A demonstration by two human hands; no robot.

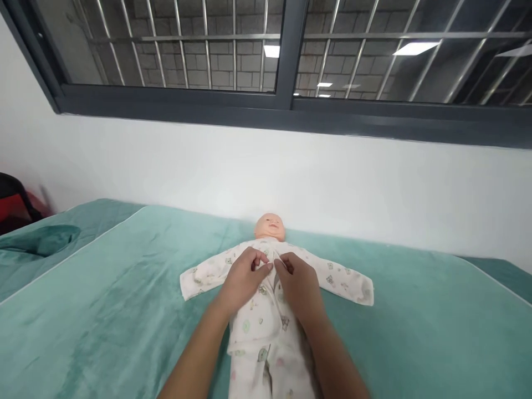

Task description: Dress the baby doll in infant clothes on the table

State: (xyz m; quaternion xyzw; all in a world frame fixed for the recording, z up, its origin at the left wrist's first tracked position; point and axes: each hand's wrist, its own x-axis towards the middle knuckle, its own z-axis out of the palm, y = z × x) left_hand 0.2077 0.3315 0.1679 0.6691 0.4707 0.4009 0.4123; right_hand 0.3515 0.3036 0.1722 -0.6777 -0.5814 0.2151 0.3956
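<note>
A baby doll (270,225) lies on its back on a teal bed (103,310), head toward the wall, arms spread. It wears a white printed romper (260,318). Both my hands rest on the doll's chest, just below the neck. My left hand (243,279) pinches the romper's front fabric between thumb and fingers. My right hand (298,285) has its fingers curled on the opposite edge of the fabric, its fingertips almost touching the left hand's. The doll's hands are hidden inside the sleeves.
A white wall (374,188) runs close behind the bed, with a dark-framed barred window (286,61) above. A teal pillow (41,239) lies at the far left on a second mattress, near a red and black object (14,202).
</note>
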